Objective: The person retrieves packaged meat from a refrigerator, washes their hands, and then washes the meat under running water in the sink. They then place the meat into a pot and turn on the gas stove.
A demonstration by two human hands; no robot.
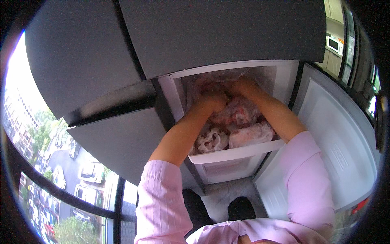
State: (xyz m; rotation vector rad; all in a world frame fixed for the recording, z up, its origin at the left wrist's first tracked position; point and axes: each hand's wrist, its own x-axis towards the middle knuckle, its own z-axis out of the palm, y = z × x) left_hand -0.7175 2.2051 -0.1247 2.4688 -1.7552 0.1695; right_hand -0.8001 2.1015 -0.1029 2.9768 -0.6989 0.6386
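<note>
Both of my arms reach into an open freezer drawer (237, 151) with a white front rim. My left hand (218, 100) is deep inside among plastic bags, its fingers in shadow. Close by on the right, my right hand (243, 85) reaches toward the back of the drawer, fingers also hard to see. Just in front of the hands lies a clear plastic bag (242, 114) with reddish contents, perhaps frozen meat. Nearer the rim are a whitish wrapped package (252, 134) and a crumpled plastic bag (212, 140). Whether either hand grips anything cannot be told.
The freezer door (338, 146) stands wide on the right. Dark refrigerator doors (225, 33) rise above the drawer, with a closed lower door (122, 137) at left. Below are another drawer (233, 167) and a tiled floor (219, 204). Windows overlook parked cars (88, 193).
</note>
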